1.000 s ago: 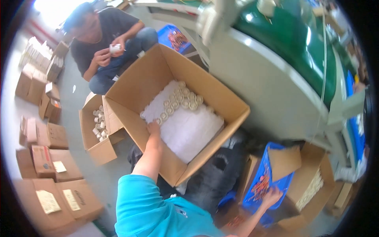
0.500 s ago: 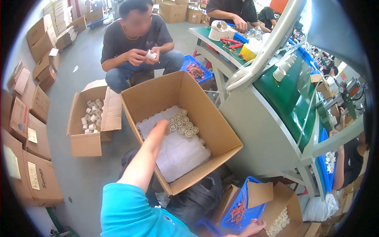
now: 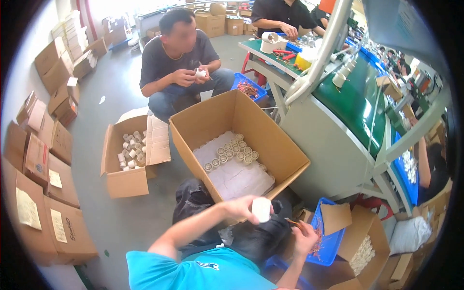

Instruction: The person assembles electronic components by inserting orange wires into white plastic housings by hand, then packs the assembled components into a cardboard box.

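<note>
My left hand is closed around a white plastic cylinder, held above my lap at the near edge of a large open carton. My right hand pinches a thin reddish-brown wire piece to the right of the cylinder. Inside the carton, several round white parts stand in rows on a sheet of white paper. Beside my right hand is a blue tray with red wire pieces, partly under a cardboard flap.
A smaller carton of white cylinders stands to the left. Across from me a co-worker crouches, holding a white part. A carton of small white pieces lies at the lower right, below a green conveyor. Stacked boxes line the left wall.
My left hand has come out of the large carton, back toward me, and now holds a white cylinder. My right hand has risen from beside the blue tray with a wire piece.
</note>
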`<act>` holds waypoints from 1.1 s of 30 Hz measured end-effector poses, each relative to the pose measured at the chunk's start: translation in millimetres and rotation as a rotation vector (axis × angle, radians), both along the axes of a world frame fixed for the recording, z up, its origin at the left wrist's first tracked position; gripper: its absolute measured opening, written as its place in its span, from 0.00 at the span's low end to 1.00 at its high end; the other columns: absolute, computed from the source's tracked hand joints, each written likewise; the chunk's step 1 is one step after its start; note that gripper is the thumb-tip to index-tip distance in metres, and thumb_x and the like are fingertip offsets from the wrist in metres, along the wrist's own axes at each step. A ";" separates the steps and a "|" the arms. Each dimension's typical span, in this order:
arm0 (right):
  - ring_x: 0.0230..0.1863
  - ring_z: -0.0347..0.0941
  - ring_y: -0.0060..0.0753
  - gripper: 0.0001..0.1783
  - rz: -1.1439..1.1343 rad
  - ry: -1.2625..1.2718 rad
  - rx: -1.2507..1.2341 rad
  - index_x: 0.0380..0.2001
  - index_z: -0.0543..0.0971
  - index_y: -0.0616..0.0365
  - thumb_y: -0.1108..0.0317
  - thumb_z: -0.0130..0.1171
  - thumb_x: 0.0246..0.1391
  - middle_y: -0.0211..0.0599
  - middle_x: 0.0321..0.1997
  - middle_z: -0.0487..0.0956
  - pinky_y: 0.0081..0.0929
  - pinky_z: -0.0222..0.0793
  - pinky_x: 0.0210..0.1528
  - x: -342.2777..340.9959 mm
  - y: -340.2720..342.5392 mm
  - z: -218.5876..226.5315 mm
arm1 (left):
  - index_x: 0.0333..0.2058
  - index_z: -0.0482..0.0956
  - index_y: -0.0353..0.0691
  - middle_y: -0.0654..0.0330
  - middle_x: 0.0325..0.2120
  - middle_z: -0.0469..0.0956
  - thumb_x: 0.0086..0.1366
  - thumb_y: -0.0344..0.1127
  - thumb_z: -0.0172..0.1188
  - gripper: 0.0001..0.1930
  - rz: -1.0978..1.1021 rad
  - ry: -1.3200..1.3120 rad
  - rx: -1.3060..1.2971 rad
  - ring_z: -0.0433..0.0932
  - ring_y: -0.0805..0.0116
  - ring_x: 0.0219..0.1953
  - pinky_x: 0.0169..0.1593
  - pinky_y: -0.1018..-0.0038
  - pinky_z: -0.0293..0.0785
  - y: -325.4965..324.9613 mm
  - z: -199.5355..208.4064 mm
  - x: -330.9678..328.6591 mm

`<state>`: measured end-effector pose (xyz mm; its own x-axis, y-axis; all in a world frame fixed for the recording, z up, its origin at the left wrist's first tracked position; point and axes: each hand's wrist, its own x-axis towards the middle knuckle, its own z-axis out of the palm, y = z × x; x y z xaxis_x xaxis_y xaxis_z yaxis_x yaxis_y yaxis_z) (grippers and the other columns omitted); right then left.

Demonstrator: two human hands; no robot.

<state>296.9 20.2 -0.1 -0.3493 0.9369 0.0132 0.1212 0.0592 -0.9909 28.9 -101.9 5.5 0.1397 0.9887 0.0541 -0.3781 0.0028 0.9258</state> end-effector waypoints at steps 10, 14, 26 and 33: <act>0.37 0.81 0.26 0.15 0.396 -0.207 0.143 0.41 0.83 0.68 0.81 0.66 0.46 0.39 0.37 0.84 0.21 0.77 0.40 -57.4 -80.4 27.4 | 0.39 0.73 0.38 0.48 0.48 0.72 0.43 0.41 0.75 0.27 0.664 1.322 0.164 0.69 0.48 0.53 0.57 0.59 0.63 -75.5 62.6 66.2; 0.38 0.82 0.35 0.16 0.564 0.033 -0.018 0.44 0.83 0.64 0.79 0.65 0.49 0.45 0.40 0.83 0.24 0.77 0.41 -49.6 -89.0 29.6 | 0.43 0.70 0.38 0.45 0.49 0.74 0.48 0.38 0.73 0.27 0.397 1.001 -0.031 0.72 0.46 0.55 0.56 0.58 0.68 -93.1 39.4 60.5; 0.35 0.82 0.32 0.12 0.490 0.009 0.099 0.39 0.83 0.68 0.84 0.64 0.48 0.41 0.38 0.83 0.24 0.79 0.38 -35.2 -73.3 27.0 | 0.45 0.70 0.37 0.44 0.44 0.78 0.48 0.35 0.71 0.27 0.095 0.929 -0.181 0.78 0.47 0.47 0.49 0.60 0.73 -91.4 39.2 62.6; 0.38 0.82 0.33 0.11 0.231 0.276 -0.043 0.40 0.82 0.71 0.85 0.60 0.53 0.41 0.43 0.79 0.24 0.81 0.41 -38.6 -50.6 37.7 | 0.45 0.64 0.37 0.50 0.43 0.80 0.49 0.28 0.75 0.29 0.728 0.576 -0.228 0.78 0.64 0.50 0.55 0.68 0.73 -89.0 36.9 36.6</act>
<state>258.3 -30.4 37.5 -0.5404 0.8356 0.0986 -0.1627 0.0112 -0.9866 65.5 -190.9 42.4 -0.5691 0.8215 -0.0361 0.1549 0.1502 0.9764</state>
